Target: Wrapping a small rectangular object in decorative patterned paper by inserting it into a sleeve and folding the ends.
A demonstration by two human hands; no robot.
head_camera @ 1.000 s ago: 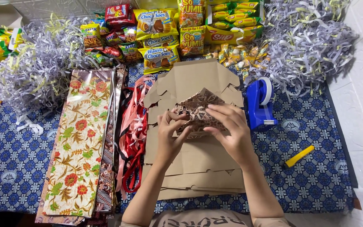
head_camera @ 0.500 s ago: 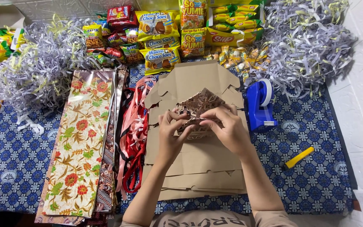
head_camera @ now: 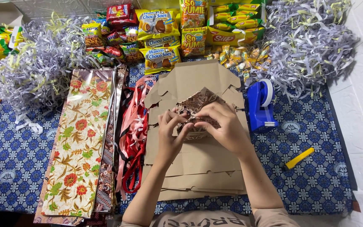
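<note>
Both hands meet over a small brown patterned paper piece (head_camera: 198,105) that lies atop a stack of flat cardboard box blanks (head_camera: 194,168) in the middle of the blue cloth (head_camera: 13,168). The left hand (head_camera: 169,132) pinches the piece's lower left edge with curled fingers; the right hand (head_camera: 223,128) covers its right side, fingertips pressing at the centre where the two hands touch. The step in hand looks like folding or creasing this piece. The next move likely calls for a firm, even press along the fold while the left hand keeps the edges lined up. Floral wrapping sheets (head_camera: 78,143) and red ribbons (head_camera: 133,134) lie to the left, a blue tape dispenser (head_camera: 260,105) just right of the stack.
</note>
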